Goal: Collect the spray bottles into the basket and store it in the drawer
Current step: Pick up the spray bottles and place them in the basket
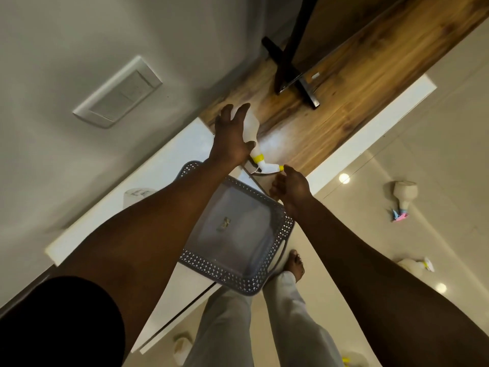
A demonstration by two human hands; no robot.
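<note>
Far left: wall switch plate (117, 91), white counter (87, 223) below it.

Left hand (230, 136) closing round body of white spray bottle w/ yellow collar (251, 128), fingers spread over it, palm against it; prob. a grip, not fully wrapped. Bottle lying tilted on wood shelf (344, 83), nozzle end toward basket.

Centre: grey perforated basket (264, 282) on counter edge, below both hands. Empty of bottles as far as visible; only a small sticker on its floor.

Right hand (292, 186) at bottle's trigger/nozzle end, fingers curled, tips just touching yellow tip; clamped or not, cannot tell.

Right, on floor: at least 2 more bottles, bottle w/ pink-blue head (404, 194) and another bottle (415, 266), well apart from basket.

Progress est.: early. First bottle not yet in basket; floor bottles left, then the drawer, not identifiable here.
</note>
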